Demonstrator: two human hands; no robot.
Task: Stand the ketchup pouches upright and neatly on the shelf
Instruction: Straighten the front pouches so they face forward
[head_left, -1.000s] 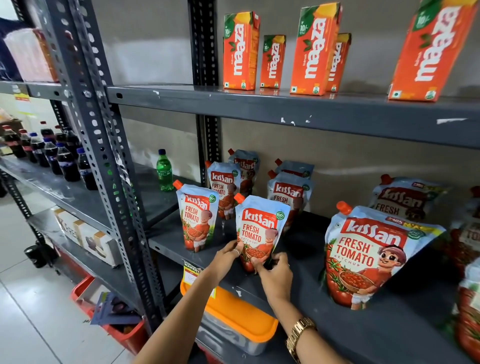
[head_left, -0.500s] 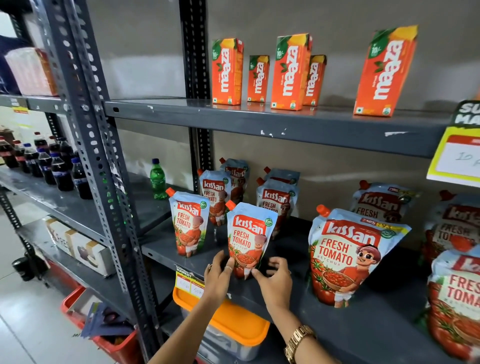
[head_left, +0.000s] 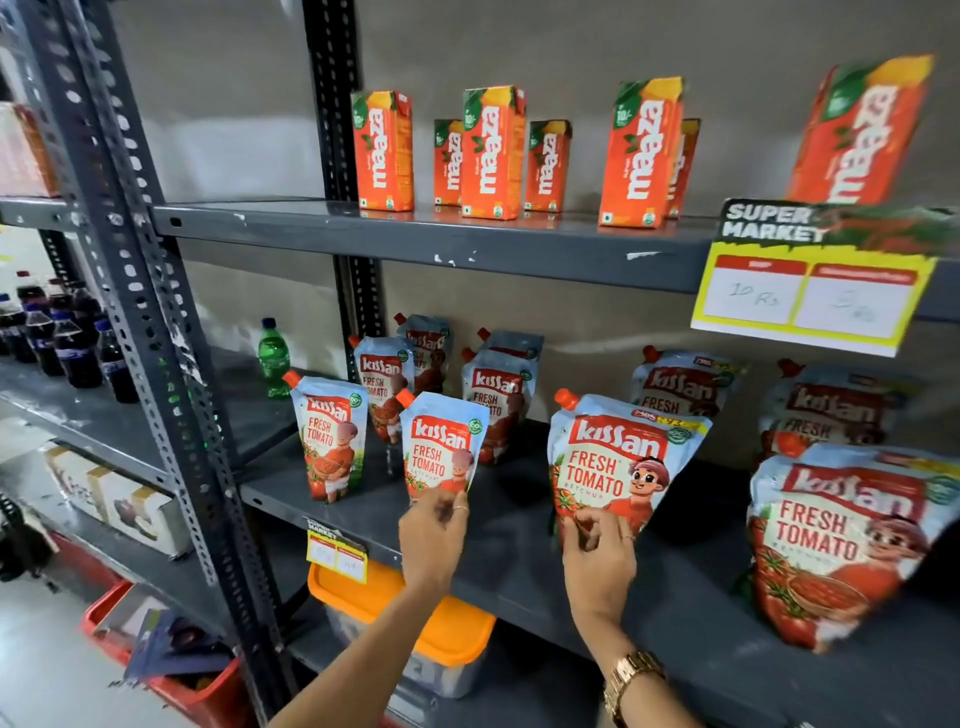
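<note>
Several Kissan ketchup pouches stand on the grey middle shelf (head_left: 498, 525). My left hand (head_left: 434, 535) pinches the bottom of a small front pouch (head_left: 441, 447), which stands upright. My right hand (head_left: 597, 551) grips the lower edge of a large pouch (head_left: 618, 462) that leans slightly left. Another small pouch (head_left: 330, 436) stands upright at the shelf's left end. More small pouches (head_left: 496, 395) stand behind. A large pouch (head_left: 836, 540) leans at the front right, with further large ones (head_left: 680, 384) behind it.
Orange Maaza juice cartons (head_left: 491, 150) line the upper shelf. A yellow price tag (head_left: 810, 291) hangs from its edge. A green bottle (head_left: 274, 356) stands at the left rear. Dark soda bottles (head_left: 62, 343) fill the left rack. An orange-lidded tub (head_left: 410, 623) sits below.
My right hand let go of the small front pouch and moved right onto the large pouch. My left hand stays on the small pouch. The camera view shifted right and up.
</note>
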